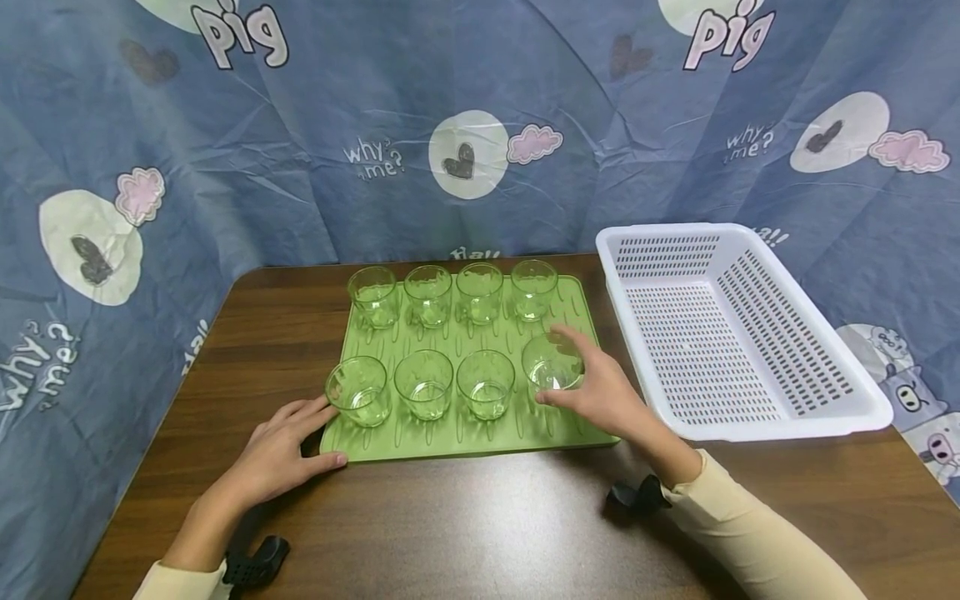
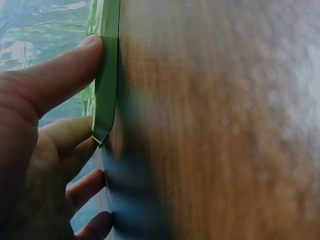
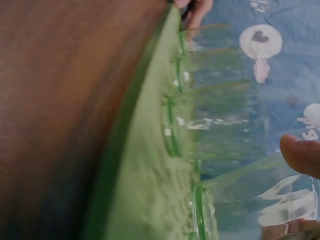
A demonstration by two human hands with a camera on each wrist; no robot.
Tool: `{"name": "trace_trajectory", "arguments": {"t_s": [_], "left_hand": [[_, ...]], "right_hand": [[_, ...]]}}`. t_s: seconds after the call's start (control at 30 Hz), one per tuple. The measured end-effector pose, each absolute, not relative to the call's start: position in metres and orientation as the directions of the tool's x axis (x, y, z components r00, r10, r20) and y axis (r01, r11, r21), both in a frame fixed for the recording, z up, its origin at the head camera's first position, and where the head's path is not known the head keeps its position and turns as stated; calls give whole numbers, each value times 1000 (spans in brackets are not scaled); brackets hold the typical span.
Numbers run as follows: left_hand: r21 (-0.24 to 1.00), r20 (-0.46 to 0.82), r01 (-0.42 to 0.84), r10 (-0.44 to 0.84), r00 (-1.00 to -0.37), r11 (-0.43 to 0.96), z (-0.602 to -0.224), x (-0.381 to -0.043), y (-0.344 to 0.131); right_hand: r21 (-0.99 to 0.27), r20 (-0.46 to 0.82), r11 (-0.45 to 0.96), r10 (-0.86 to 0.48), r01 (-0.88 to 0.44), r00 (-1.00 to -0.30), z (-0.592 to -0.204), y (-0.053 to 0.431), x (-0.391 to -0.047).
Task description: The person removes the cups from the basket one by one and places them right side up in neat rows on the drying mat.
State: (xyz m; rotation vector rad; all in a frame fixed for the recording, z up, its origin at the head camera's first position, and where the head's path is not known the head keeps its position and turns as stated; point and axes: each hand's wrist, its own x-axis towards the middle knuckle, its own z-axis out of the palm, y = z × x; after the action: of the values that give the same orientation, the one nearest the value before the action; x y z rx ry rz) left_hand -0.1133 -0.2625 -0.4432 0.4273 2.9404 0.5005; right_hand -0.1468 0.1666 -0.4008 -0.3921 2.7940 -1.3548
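My right hand (image 1: 600,385) curls its thumb and fingers round a clear glass (image 1: 551,360) at the right end of the front row. In the right wrist view, this glass (image 3: 250,205) leans a little, and I cannot tell whether its base touches the mat. Several similar glasses stand upright in two rows on the green ribbed mat (image 1: 465,433). My left hand (image 1: 281,450) lies at the mat's front-left corner, beside the leftmost front glass (image 1: 360,396). Its thumb (image 2: 75,67) rests along the mat's edge in the left wrist view, its other fingers loosely extended.
Right of the mat is a white perforated plastic basket (image 1: 630,333) with nothing seen inside. Both stand on a brown wooden table (image 1: 465,525). A blue printed cloth (image 1: 300,183) hangs behind the table and at its sides.
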Motion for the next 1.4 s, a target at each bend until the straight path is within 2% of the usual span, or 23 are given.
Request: {"name": "trace_trajectory", "arguments": {"t_s": [0.77, 1.4], "left_hand": [[352, -63, 263, 304, -951, 898, -443, -114, -262], [362, -61, 260, 300, -952, 895, -441, -112, -262]], "right_hand": [[-796, -4, 587, -248, -147, -969, -420, 171, -142], [-766, 51, 612, -246, -196, -968, -424, 169, -144]]}}
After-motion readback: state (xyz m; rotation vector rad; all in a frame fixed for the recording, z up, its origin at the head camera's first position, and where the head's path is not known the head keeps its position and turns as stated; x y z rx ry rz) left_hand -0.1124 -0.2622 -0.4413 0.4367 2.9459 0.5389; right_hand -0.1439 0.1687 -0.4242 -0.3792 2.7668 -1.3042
